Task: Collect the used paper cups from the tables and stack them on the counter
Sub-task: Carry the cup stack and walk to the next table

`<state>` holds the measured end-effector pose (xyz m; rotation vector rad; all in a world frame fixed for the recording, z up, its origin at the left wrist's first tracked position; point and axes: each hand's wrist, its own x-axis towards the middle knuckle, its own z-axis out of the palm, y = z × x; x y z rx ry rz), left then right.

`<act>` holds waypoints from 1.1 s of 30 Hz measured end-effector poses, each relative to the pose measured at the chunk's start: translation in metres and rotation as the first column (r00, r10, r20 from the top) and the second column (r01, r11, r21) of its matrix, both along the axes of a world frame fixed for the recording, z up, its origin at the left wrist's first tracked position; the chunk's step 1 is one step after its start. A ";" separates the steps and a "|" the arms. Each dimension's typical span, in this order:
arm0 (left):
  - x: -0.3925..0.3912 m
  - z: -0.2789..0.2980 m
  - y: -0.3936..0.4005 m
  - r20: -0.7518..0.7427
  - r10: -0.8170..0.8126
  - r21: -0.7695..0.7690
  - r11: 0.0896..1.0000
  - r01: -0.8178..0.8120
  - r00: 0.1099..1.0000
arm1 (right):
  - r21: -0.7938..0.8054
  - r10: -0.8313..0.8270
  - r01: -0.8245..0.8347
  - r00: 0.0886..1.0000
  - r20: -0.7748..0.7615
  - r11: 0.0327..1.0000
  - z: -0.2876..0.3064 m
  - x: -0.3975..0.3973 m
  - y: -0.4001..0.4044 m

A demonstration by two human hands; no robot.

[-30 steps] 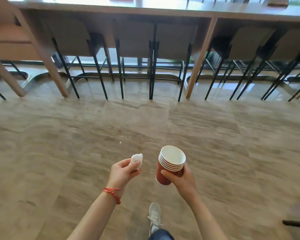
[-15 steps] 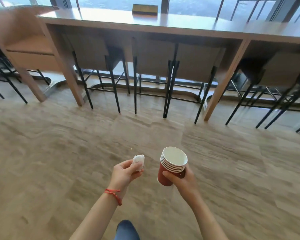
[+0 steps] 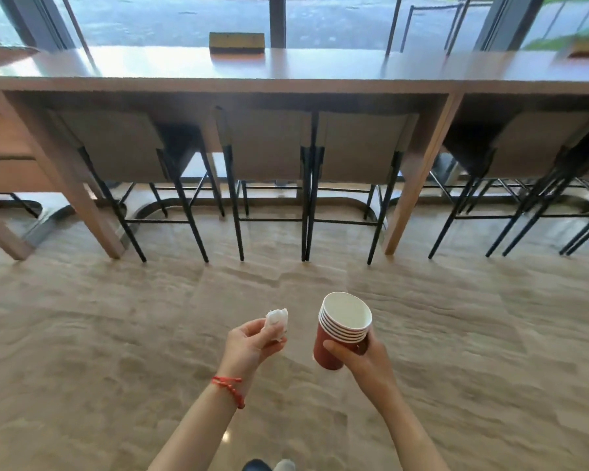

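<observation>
My right hand (image 3: 361, 360) grips a stack of several red paper cups (image 3: 340, 329) with white insides, nested and tilted slightly left, held at waist height over the floor. My left hand (image 3: 252, 341) pinches a crumpled white napkin (image 3: 276, 320) between thumb and fingers, a little left of the cups. A red string bracelet (image 3: 230, 389) circles my left wrist. The long wooden counter (image 3: 286, 68) runs across the view ahead, along the window.
Several tall stools (image 3: 269, 147) with black metal legs are tucked under the counter. A small yellow-and-black box (image 3: 237, 42) sits on the counter top at the window. Another wooden table leg (image 3: 0, 229) stands at the far left. Beige tiled floor (image 3: 116, 334) spreads between me and the counter.
The counter and stools have come nearer and lower in view, and the counter top and window now show. Both hands keep the same hold on napkin and cups.
</observation>
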<state>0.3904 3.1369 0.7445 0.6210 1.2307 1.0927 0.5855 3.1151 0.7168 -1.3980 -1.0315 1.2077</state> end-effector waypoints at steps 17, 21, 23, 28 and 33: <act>0.200 -0.009 0.114 -0.045 -0.592 -0.041 0.806 0.590 0.805 | -0.002 -0.603 0.603 0.797 0.016 0.797 -0.011 0.145 0.006; 0.274 -0.013 0.115 -0.043 -0.700 -0.040 0.715 0.698 0.713 | -0.003 -0.715 0.715 0.699 0.019 0.699 -0.013 0.199 -0.014; 0.310 -0.013 0.112 -0.042 -0.752 -0.044 0.659 0.751 0.658 | -0.011 -0.763 0.763 0.646 0.014 0.646 -0.010 0.223 -0.024; 0.391 -0.012 0.102 -0.047 -0.849 -0.047 0.528 0.848 0.526 | -0.012 -0.867 0.867 0.498 0.011 0.498 -0.006 0.276 -0.052; 0.451 0.001 0.105 -0.049 -0.887 -0.063 0.462 0.885 0.459 | -0.034 -0.903 0.902 0.430 -0.010 0.430 0.004 0.320 -0.059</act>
